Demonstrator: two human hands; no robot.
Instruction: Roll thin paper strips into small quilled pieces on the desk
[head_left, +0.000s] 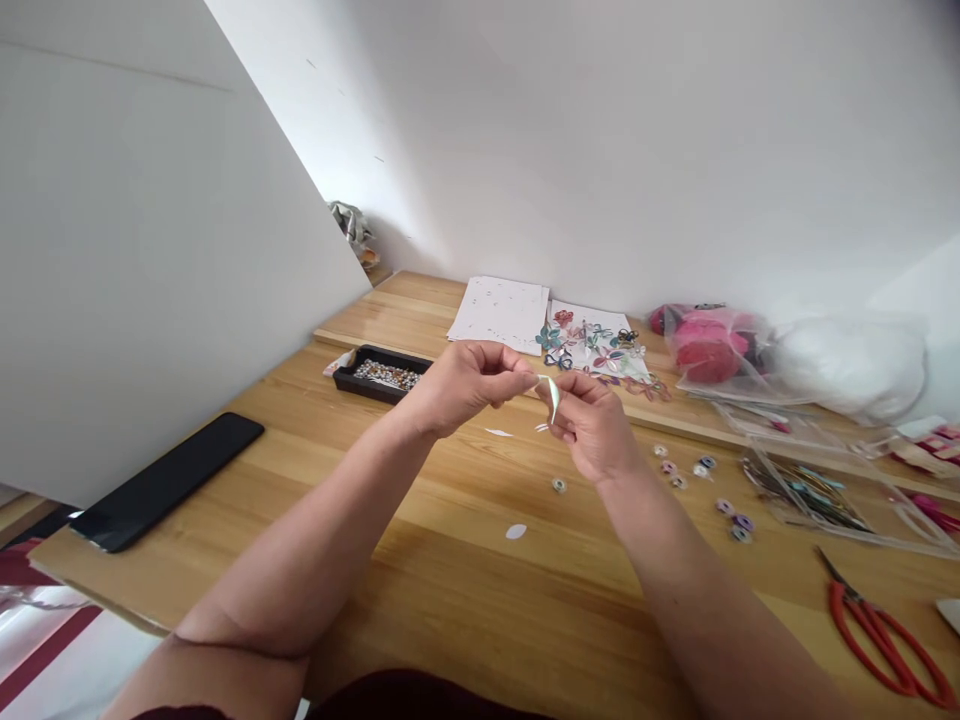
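Note:
Above the middle of the table, my left hand (478,388) has thumb and forefinger pinched at the upper end of a pale green-white leaf-shaped piece (554,402). Its thin, curved edge faces me. My right hand (594,424) grips the same piece from the right, fingers closed around its side. Whether a fine thread or wire also sits between the fingertips is too small to tell. Below the hands, a white petal-shaped cutout (516,532) lies flat on the wood, and another white cutout (499,433) rests nearer the left hand.
Small bobbins (559,485) are scattered rightward. A black tray (367,383) of beads and a dark phone (172,480) lie left. White paper (501,308) and wire flowers (607,357) are behind. Red-handled scissors (874,625) and a clear box (907,515) of tools occupy the right.

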